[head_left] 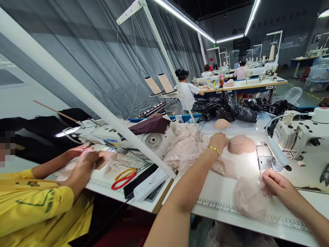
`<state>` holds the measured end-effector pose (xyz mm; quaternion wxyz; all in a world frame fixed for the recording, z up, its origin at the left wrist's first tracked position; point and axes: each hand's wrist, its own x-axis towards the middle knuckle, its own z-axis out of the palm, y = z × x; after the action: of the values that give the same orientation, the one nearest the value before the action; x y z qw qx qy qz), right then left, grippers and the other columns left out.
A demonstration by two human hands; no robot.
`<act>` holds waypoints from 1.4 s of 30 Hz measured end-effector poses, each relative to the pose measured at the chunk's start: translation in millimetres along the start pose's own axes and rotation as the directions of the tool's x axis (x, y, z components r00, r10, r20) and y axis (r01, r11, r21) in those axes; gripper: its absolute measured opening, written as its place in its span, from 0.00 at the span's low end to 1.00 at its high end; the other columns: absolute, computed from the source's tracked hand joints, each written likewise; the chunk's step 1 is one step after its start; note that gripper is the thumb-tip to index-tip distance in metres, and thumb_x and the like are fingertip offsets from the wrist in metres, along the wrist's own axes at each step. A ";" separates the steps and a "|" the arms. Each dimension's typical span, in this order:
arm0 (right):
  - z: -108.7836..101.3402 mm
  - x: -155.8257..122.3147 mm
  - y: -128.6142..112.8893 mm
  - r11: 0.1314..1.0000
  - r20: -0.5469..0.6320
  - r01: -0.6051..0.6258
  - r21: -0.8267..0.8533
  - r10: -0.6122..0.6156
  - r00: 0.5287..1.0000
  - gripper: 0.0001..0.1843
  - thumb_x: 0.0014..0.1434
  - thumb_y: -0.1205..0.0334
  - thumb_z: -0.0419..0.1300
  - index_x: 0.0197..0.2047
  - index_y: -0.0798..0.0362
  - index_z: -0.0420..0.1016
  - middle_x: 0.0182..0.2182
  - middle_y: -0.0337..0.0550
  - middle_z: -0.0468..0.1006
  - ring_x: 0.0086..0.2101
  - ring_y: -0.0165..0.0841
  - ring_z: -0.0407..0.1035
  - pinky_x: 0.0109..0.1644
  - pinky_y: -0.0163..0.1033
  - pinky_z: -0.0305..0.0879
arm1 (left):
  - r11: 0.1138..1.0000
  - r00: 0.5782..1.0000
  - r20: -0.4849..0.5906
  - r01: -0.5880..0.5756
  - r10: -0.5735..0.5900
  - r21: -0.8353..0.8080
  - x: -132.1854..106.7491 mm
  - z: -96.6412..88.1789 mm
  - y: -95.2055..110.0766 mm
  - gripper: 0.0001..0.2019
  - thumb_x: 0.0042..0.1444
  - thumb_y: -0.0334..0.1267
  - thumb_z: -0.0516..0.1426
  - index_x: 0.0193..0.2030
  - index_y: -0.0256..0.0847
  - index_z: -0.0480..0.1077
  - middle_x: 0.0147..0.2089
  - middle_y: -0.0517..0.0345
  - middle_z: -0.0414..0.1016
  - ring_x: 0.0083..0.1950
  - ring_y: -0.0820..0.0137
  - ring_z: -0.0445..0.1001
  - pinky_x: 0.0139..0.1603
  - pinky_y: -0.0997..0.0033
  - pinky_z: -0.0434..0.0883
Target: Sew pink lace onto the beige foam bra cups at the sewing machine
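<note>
My left hand (218, 141), a gold bracelet at its wrist, reaches across to the far side of the table with its fingers curled down. What they hold, if anything, is hidden. Right beside it lies a beige moulded bra cup pair (241, 144); another beige cup (222, 124) sits just beyond. A heap of pale pink lace (186, 145) spreads to its left. Near the table's front edge, my right hand (276, 183) pinches the edge of a sheer pale pink lace piece (248, 197), which rests partly over the printed ruler strip (218, 206).
A sewing machine (308, 137) stands at right, its lamp lit. Black plastic bags (226, 107) lie behind the table. At left, a co-worker in a yellow shirt (43, 209) handles fabric at another machine (123, 137); red-and-orange-handled scissors (124, 179) lie between us. A white thread-stand pole (164, 48) rises between the tables.
</note>
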<state>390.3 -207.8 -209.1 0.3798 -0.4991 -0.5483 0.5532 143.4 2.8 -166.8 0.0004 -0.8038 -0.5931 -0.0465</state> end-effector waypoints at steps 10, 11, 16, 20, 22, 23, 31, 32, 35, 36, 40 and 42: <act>0.7 0.5 -1.9 0.998 0.026 0.016 0.066 -0.018 1.000 0.27 0.69 0.32 0.55 0.35 0.48 0.68 0.32 0.39 0.79 0.32 0.35 0.73 0.37 0.42 0.67 | 1.000 1.000 -0.009 0.019 -0.019 0.012 -2.8 -1.4 -11.4 0.19 0.70 0.45 0.61 0.62 0.38 0.71 0.61 0.47 0.73 0.57 0.59 0.76 0.57 0.51 0.78; 0.8 0.5 -1.7 0.998 0.023 0.016 0.067 -0.018 1.000 0.27 0.68 0.32 0.55 0.35 0.48 0.68 0.31 0.39 0.79 0.32 0.35 0.73 0.36 0.42 0.67 | 1.000 1.000 -0.012 0.021 -0.021 -0.008 -3.4 -2.3 -10.8 0.19 0.70 0.45 0.61 0.62 0.38 0.71 0.61 0.47 0.73 0.57 0.59 0.76 0.57 0.51 0.78; 0.3 -0.1 -3.2 0.998 0.001 0.017 0.054 -0.017 1.000 0.28 0.66 0.31 0.56 0.34 0.49 0.68 0.32 0.39 0.80 0.32 0.36 0.74 0.36 0.42 0.68 | 0.983 0.993 -0.098 0.042 -0.060 -0.178 -5.4 -14.2 -1.7 0.18 0.70 0.45 0.60 0.61 0.38 0.71 0.61 0.47 0.74 0.56 0.60 0.77 0.56 0.53 0.78; -0.8 1.7 -3.5 0.998 -0.020 0.006 0.060 -0.005 1.000 0.29 0.63 0.29 0.58 0.34 0.49 0.70 0.32 0.41 0.81 0.32 0.37 0.75 0.36 0.43 0.68 | 0.935 0.948 -0.279 0.051 -0.156 -0.351 -22.3 -31.5 -0.7 0.17 0.70 0.44 0.60 0.61 0.39 0.71 0.61 0.47 0.73 0.57 0.60 0.76 0.57 0.52 0.78; -0.8 3.1 -3.0 0.997 -0.030 0.001 0.083 0.002 1.000 0.29 0.63 0.29 0.58 0.34 0.49 0.71 0.31 0.41 0.81 0.31 0.36 0.74 0.36 0.43 0.68 | 0.900 0.914 -0.349 0.041 -0.209 -0.433 -42.4 -37.2 -1.6 0.14 0.71 0.38 0.56 0.60 0.40 0.71 0.57 0.47 0.74 0.56 0.61 0.75 0.57 0.55 0.76; -0.6 3.7 -2.9 0.996 -0.035 -0.003 0.093 0.007 0.999 0.29 0.64 0.30 0.58 0.35 0.49 0.72 0.31 0.41 0.81 0.31 0.36 0.73 0.37 0.43 0.68 | 0.883 0.902 -0.368 0.030 -0.226 -0.468 -55.4 -38.4 -1.0 0.14 0.71 0.35 0.53 0.60 0.39 0.71 0.54 0.48 0.75 0.54 0.63 0.75 0.56 0.59 0.76; 0.3 -2.0 -5.1 0.969 -0.017 -0.015 0.245 0.020 1.000 0.37 0.61 0.22 0.54 0.41 0.51 0.73 0.34 0.45 0.80 0.37 0.40 0.77 0.40 0.43 0.69 | 0.274 0.953 -0.221 -0.161 -0.205 -0.948 -160.7 -16.7 53.0 0.10 0.59 0.40 0.57 0.46 0.41 0.72 0.41 0.56 0.73 0.41 0.70 0.73 0.43 0.71 0.74; 0.0 -3.7 -5.2 0.965 -0.006 -0.018 0.262 0.020 1.000 0.36 0.61 0.23 0.55 0.42 0.52 0.73 0.34 0.45 0.80 0.37 0.40 0.77 0.41 0.43 0.69 | 0.266 0.956 -0.214 -0.157 -0.202 -0.951 -167.5 -12.2 61.2 0.09 0.58 0.39 0.57 0.44 0.42 0.71 0.41 0.56 0.73 0.42 0.69 0.73 0.43 0.71 0.75; -0.9 -7.8 -6.4 0.979 -0.006 0.008 0.202 -0.007 1.000 0.31 0.61 0.29 0.62 0.42 0.51 0.74 0.32 0.41 0.79 0.35 0.38 0.75 0.42 0.43 0.69 | 0.321 0.958 -0.234 -0.171 -0.168 -0.931 -183.4 -2.5 74.6 0.07 0.58 0.38 0.56 0.42 0.43 0.71 0.42 0.55 0.72 0.44 0.68 0.72 0.43 0.70 0.76; -1.0 -8.9 -7.4 0.987 -0.015 0.030 0.158 -0.028 0.999 0.28 0.60 0.31 0.65 0.41 0.51 0.74 0.31 0.39 0.78 0.33 0.36 0.74 0.41 0.42 0.69 | 0.345 0.963 -0.237 -0.179 -0.132 -0.921 -188.2 -2.5 74.7 0.06 0.58 0.38 0.56 0.42 0.43 0.71 0.42 0.55 0.71 0.44 0.67 0.72 0.43 0.69 0.76; 0.3 -14.7 -15.0 0.996 -0.025 0.085 0.003 -0.084 0.996 0.24 0.62 0.36 0.65 0.37 0.50 0.74 0.28 0.36 0.74 0.30 0.34 0.71 0.37 0.40 0.68 | 0.433 0.972 -0.198 -0.233 0.126 -0.871 -200.9 -25.6 60.2 0.08 0.61 0.41 0.59 0.45 0.46 0.76 0.46 0.53 0.69 0.50 0.62 0.71 0.55 0.58 0.75; 1.6 -19.8 -21.6 0.993 0.005 0.092 -0.070 -0.092 0.996 0.21 0.66 0.39 0.62 0.39 0.49 0.75 0.29 0.36 0.75 0.31 0.34 0.71 0.37 0.40 0.69 | 0.450 0.958 -0.159 -0.255 0.240 -0.856 -196.4 -43.8 53.8 0.11 0.63 0.45 0.61 0.49 0.47 0.77 0.52 0.50 0.70 0.58 0.58 0.70 0.64 0.54 0.69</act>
<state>390.3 -225.0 -185.3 0.3867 -0.4859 -0.5902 0.5158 134.1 -202.8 -135.0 -0.3937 -0.7703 -0.3647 -0.3444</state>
